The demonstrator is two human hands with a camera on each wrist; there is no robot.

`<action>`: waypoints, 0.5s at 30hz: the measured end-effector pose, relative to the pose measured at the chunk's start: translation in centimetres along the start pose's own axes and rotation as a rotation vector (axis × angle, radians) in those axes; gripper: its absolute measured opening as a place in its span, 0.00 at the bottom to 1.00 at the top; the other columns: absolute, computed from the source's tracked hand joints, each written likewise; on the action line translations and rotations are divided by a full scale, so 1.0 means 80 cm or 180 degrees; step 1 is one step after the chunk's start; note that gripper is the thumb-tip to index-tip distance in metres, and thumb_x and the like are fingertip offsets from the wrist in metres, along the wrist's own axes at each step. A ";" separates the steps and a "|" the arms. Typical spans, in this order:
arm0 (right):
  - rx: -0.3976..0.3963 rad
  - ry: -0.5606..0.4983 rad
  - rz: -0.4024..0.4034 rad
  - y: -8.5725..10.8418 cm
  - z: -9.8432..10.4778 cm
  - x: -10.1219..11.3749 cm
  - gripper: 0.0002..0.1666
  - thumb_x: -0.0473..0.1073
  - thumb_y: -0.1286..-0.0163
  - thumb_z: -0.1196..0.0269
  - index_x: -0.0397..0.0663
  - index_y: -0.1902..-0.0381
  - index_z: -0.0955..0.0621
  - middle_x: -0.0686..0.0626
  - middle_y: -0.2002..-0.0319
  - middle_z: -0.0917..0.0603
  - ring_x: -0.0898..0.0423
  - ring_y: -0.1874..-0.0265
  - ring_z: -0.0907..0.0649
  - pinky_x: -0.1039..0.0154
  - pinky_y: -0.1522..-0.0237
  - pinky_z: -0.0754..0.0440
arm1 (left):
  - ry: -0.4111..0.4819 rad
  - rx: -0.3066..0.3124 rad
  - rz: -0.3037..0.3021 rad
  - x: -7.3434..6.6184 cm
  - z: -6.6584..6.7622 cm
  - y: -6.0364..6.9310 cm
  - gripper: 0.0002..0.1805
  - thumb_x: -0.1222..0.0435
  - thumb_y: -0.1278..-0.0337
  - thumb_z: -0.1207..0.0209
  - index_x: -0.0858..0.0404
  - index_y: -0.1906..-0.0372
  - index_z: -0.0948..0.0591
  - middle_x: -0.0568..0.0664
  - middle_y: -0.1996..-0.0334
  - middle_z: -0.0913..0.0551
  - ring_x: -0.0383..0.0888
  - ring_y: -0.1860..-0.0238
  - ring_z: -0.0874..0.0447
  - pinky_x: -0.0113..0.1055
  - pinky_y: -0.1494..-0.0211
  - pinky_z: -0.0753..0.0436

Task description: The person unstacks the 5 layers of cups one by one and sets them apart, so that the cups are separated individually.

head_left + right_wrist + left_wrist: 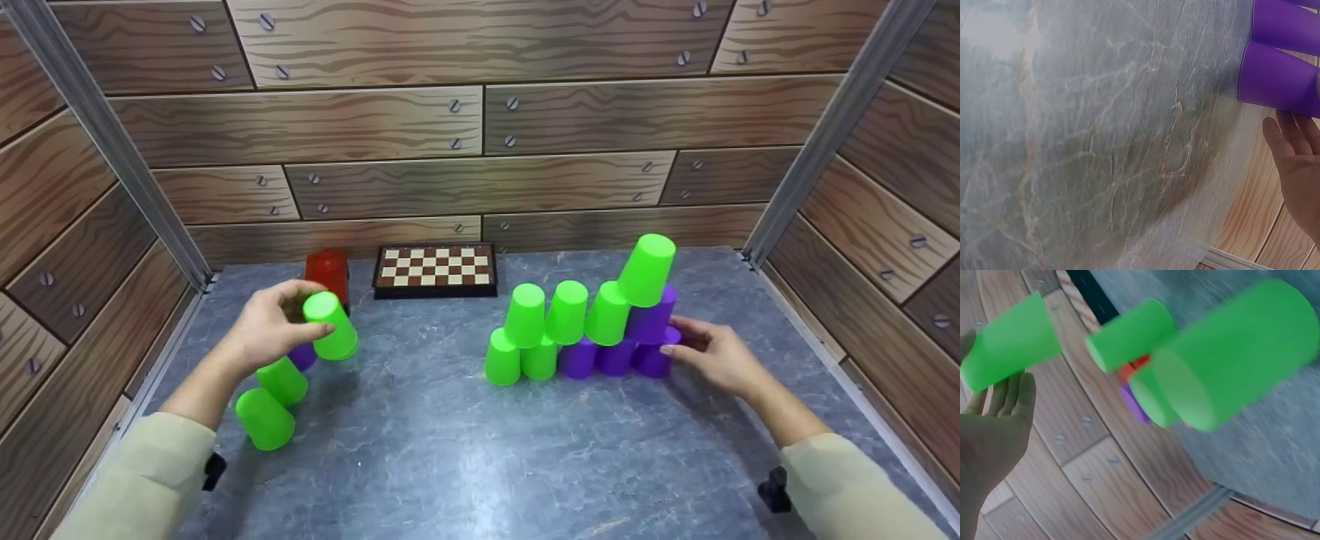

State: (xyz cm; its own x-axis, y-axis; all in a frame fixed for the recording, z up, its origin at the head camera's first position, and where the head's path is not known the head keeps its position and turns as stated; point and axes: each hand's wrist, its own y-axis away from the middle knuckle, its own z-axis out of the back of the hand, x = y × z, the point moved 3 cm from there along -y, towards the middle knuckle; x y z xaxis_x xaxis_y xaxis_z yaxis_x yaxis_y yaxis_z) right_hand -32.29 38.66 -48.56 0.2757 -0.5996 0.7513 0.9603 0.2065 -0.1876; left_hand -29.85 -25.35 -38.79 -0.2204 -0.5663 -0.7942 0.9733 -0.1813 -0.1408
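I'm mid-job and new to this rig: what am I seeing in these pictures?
No machine here: a person works with bare hands. The wide picture comes from a camera worn on the head; the other two come from the left and right wrists. On the table stands a stack of upturned green and purple cups, three levels high. More cups are at the left, with a red object and a checkered board toward the back. The left hand holds a green cup. The right hand is at the rightmost purple cup in the bottom row; whether it grips it, I cannot tell.
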 end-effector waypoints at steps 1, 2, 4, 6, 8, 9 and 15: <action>0.0001 0.0017 -0.0012 0.000 0.000 0.000 0.34 0.40 0.26 0.29 0.24 0.30 0.26 0.28 0.41 0.16 0.38 0.45 0.14 0.76 0.50 0.18 | -0.0046 0.0045 0.0012 0.004 0.002 0.001 0.30 0.66 0.40 0.25 0.71 0.35 0.21 0.61 0.45 0.14 0.56 0.45 0.14 0.37 0.44 0.15; 0.0003 0.0023 -0.0027 0.000 0.000 0.000 0.34 0.40 0.26 0.29 0.25 0.30 0.26 0.28 0.42 0.16 0.38 0.45 0.14 0.76 0.50 0.18 | -0.0102 0.0084 0.0030 0.008 0.004 0.002 0.29 0.66 0.40 0.25 0.70 0.36 0.20 0.60 0.46 0.14 0.55 0.46 0.14 0.38 0.44 0.16; 0.0023 0.0031 -0.0049 0.000 0.000 0.000 0.35 0.41 0.26 0.29 0.25 0.30 0.26 0.28 0.41 0.16 0.37 0.45 0.14 0.76 0.50 0.18 | -0.0194 0.0162 0.0060 0.016 0.007 0.002 0.29 0.65 0.41 0.25 0.70 0.37 0.20 0.59 0.46 0.14 0.54 0.46 0.15 0.39 0.43 0.16; 0.0038 0.0031 -0.0061 0.000 0.001 0.000 0.35 0.42 0.25 0.29 0.25 0.30 0.26 0.28 0.41 0.17 0.37 0.44 0.14 0.76 0.49 0.19 | -0.0269 0.0241 0.0076 0.021 0.008 0.002 0.29 0.65 0.41 0.24 0.70 0.37 0.19 0.59 0.46 0.14 0.55 0.46 0.15 0.43 0.42 0.16; 0.0046 0.0033 -0.0056 0.001 0.001 0.000 0.35 0.42 0.25 0.29 0.25 0.29 0.26 0.27 0.41 0.17 0.37 0.44 0.15 0.76 0.49 0.18 | -0.0334 0.0315 0.0065 0.027 0.008 0.002 0.30 0.65 0.42 0.23 0.70 0.36 0.19 0.60 0.45 0.14 0.56 0.46 0.15 0.48 0.41 0.16; 0.0045 0.0035 -0.0049 0.001 0.001 0.000 0.35 0.42 0.25 0.29 0.25 0.30 0.26 0.27 0.41 0.17 0.37 0.44 0.15 0.76 0.49 0.18 | -0.0358 0.0358 0.0053 0.029 0.007 0.002 0.31 0.65 0.42 0.23 0.71 0.36 0.19 0.61 0.45 0.14 0.57 0.45 0.15 0.50 0.40 0.16; 0.0023 0.0025 -0.0021 0.001 0.000 0.001 0.35 0.41 0.26 0.29 0.25 0.30 0.26 0.28 0.41 0.16 0.40 0.45 0.14 0.75 0.50 0.18 | -0.0506 0.0573 0.0084 0.041 0.005 -0.003 0.31 0.66 0.40 0.25 0.73 0.35 0.20 0.63 0.44 0.15 0.59 0.44 0.16 0.56 0.38 0.16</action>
State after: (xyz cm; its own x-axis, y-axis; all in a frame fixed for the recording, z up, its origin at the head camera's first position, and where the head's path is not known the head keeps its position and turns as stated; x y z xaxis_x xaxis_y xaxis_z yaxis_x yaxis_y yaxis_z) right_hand -32.22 38.64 -48.51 0.2697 -0.6071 0.7475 0.9618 0.2080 -0.1780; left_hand -30.79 -27.45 -41.11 -0.2164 -0.6896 -0.6911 0.9548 -0.2973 -0.0023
